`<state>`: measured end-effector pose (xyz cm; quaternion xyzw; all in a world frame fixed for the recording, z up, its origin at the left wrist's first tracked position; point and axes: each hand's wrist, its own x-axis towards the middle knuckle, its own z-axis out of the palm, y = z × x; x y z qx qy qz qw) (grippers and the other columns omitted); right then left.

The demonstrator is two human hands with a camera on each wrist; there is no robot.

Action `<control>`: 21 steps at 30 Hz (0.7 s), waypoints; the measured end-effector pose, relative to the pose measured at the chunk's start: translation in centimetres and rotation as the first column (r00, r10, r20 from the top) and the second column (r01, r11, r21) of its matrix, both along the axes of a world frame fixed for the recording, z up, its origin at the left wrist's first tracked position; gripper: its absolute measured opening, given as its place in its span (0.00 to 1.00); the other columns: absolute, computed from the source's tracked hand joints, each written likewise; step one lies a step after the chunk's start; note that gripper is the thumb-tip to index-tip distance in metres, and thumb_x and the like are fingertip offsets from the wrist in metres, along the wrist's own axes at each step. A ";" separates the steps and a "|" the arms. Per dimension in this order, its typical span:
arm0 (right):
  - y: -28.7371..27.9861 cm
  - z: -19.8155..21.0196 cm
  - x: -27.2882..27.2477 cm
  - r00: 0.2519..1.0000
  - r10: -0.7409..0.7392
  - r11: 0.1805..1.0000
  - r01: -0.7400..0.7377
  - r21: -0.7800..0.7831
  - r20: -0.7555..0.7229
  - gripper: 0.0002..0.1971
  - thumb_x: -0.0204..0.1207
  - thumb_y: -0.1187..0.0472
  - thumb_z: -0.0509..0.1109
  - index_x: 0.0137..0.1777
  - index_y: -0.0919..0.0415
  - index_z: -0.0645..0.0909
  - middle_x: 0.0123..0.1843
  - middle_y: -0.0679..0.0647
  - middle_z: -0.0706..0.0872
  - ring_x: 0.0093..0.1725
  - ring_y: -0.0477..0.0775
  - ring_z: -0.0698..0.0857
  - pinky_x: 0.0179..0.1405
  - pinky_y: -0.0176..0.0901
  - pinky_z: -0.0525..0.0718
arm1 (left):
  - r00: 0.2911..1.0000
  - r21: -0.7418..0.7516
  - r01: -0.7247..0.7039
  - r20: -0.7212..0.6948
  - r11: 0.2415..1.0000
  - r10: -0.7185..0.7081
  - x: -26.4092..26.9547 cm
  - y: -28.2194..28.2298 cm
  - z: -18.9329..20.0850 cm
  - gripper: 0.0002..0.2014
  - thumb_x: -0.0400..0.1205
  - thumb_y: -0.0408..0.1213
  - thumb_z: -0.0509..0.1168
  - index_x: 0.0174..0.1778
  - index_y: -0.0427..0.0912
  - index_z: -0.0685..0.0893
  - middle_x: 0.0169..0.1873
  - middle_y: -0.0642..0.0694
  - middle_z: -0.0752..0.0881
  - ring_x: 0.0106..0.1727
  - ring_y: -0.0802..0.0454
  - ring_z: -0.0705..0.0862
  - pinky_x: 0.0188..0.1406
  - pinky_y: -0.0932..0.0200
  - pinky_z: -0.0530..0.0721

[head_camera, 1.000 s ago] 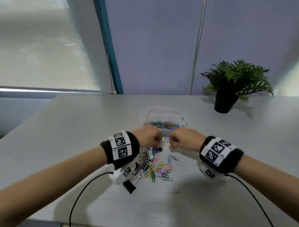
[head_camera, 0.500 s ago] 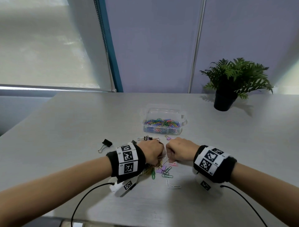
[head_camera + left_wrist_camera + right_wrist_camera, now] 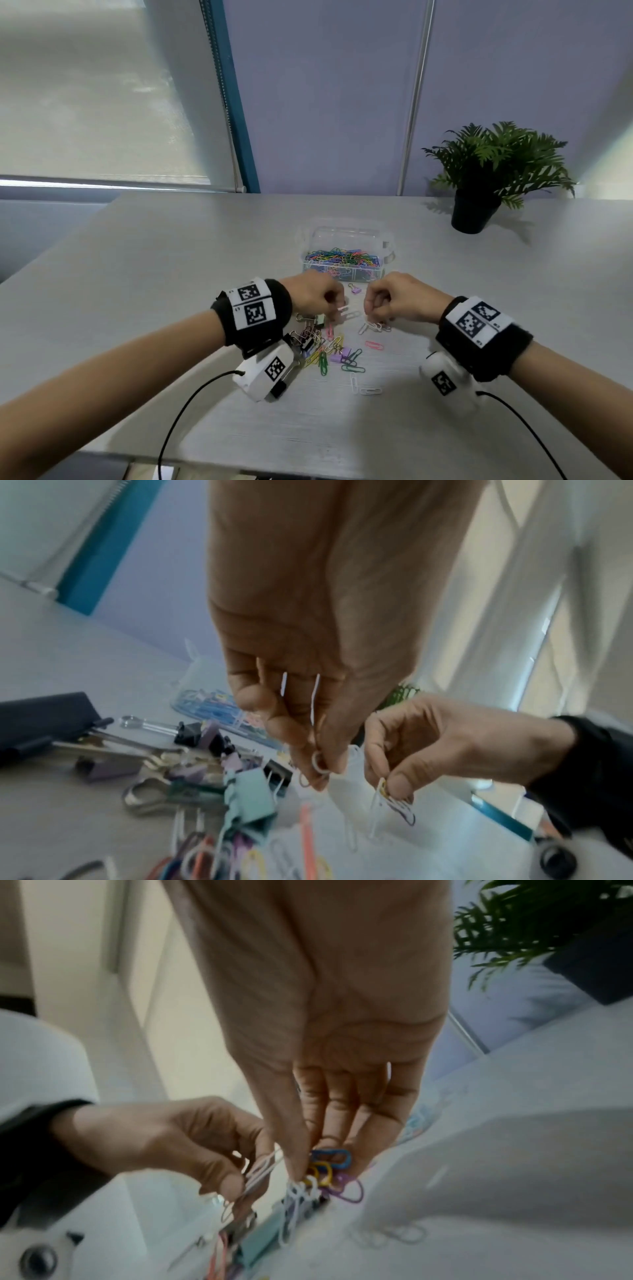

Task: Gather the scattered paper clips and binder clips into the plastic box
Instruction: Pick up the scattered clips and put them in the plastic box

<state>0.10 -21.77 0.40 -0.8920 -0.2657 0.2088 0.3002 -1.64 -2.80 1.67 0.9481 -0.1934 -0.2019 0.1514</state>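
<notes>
Your left hand (image 3: 313,298) hung just on the near side of the plastic box (image 3: 347,255), over the left part of the loose heap of clips (image 3: 323,346) lying nearer to you than the box. I judge you kept it low so each pick stayed short. Its fingers (image 3: 274,718) were curled, with thumb and fingertips pinching a white paper clip (image 3: 316,715); a mint binder clip (image 3: 248,796) lay under it on the table (image 3: 137,274). To the right, your right hand (image 3: 394,301) also sat just short of the box, likely to drop its load in with one short reach. Its fingers (image 3: 339,1115) were pressed together and pinched against the thumb on a bunch of paper clips (image 3: 322,1175), white, blue, yellow and purple. The box already held a colourful layer of clips, yet many lay outside.
</notes>
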 end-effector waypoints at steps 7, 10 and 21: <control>-1.2 1.9 2.6 0.981 -0.138 0.947 0.171 0.272 -0.134 0.07 0.69 0.72 0.75 0.36 0.61 0.83 0.29 0.53 0.84 0.24 0.40 0.81 0.27 0.29 0.80 | 0.992 -0.250 -0.118 -0.076 0.961 0.102 2.4 1.8 2.3 0.08 0.80 0.25 0.60 0.50 0.37 0.82 0.43 0.42 0.86 0.35 0.58 0.81 0.37 0.65 0.80; -0.7 3.1 4.0 0.974 -0.179 0.913 0.218 0.346 -0.140 0.06 0.69 0.74 0.74 0.36 0.64 0.82 0.29 0.55 0.84 0.22 0.39 0.81 0.23 0.28 0.80 | 0.986 -0.329 -0.167 -0.080 0.930 0.148 3.9 1.9 3.3 0.05 0.80 0.27 0.62 0.48 0.38 0.81 0.45 0.38 0.87 0.38 0.49 0.84 0.36 0.62 0.85; 2.7 3.9 8.9 0.914 -0.285 0.955 0.243 0.172 0.291 0.03 0.70 0.70 0.72 0.40 0.63 0.84 0.33 0.54 0.84 0.35 0.53 0.84 0.36 0.42 0.85 | 0.949 -0.139 -0.224 0.192 0.965 0.248 9.4 1.6 2.7 0.12 0.79 0.24 0.62 0.55 0.36 0.85 0.53 0.38 0.88 0.47 0.49 0.85 0.35 0.69 0.79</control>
